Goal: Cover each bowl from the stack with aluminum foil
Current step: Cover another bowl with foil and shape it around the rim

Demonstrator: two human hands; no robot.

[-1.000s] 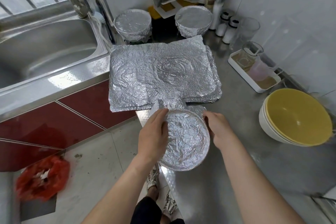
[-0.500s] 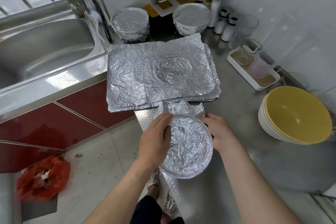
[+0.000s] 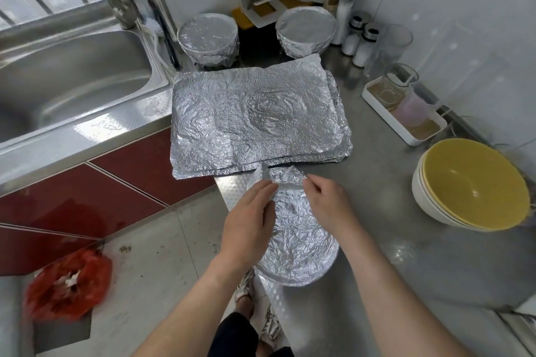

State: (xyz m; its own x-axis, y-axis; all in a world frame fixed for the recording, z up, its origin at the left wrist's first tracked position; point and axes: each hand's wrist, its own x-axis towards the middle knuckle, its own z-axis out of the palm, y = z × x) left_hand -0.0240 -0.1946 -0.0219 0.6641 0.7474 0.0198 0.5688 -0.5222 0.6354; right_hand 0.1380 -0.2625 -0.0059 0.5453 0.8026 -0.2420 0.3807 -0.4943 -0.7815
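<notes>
We have a bowl (image 3: 298,243) on the steel counter (image 3: 391,269), just in front of the pile of foil sheets (image 3: 255,122), on the side near us. The bowl's top is all covered with crinkly foil. A loose foil flap (image 3: 285,175) sticks up at the bowl's far edge, right next to the front edge of the pile.

Our left hand (image 3: 249,220) lies on the left side of the bowl. Its fingers are mostly straight and rest on the foil. The tips touch the left end of the flap.

Our right hand (image 3: 330,206) is on the right side of the bowl. Its thumb and first finger pinch the right end of the flap. The other fingers are curled in.

Behind the pile, on the far side from us, stand two covered bowls (image 3: 207,38), one near each back corner. Foil is wrapped tight over both of them.

To the right of the pile, well apart from it, is the stack of bowls (image 3: 470,185). The top one is yellow inside and has no foil on it.

A white tray (image 3: 406,136) with cups sits near the right side of the pile. The sink (image 3: 72,78) is to the left of the pile. A red bag (image 3: 66,284) lies on the floor, left of the pile and closer to us.
</notes>
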